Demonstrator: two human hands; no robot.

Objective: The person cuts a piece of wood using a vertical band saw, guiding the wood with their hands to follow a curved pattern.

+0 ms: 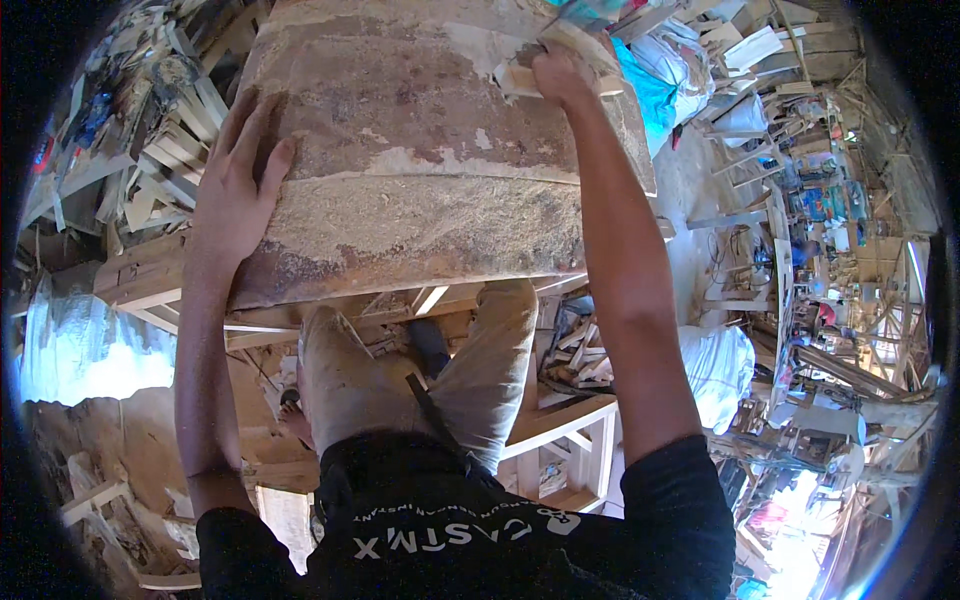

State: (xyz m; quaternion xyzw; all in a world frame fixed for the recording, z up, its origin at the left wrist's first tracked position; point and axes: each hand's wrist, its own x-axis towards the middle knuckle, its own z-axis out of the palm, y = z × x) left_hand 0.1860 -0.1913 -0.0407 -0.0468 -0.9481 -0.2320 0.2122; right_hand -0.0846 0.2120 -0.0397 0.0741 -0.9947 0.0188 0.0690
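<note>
A worn, brown wooden work surface stretches out in front of me, its near part coated with sawdust. My left hand lies flat along its left edge, fingers stretched out and thumb apart, holding nothing. Toward the far right corner, my right hand is closed on a short, pale piece of wood, which rests on the surface or just over it. Another pale wood piece lies just beyond that hand. The fingertips of my right hand are partly hidden.
Wood offcuts are heaped at the left. A blue plastic sheet and stuffed white sacks crowd the right side of the work surface. Wooden frames stand near my legs, with scrap wood beside them. A white sack sits farther right.
</note>
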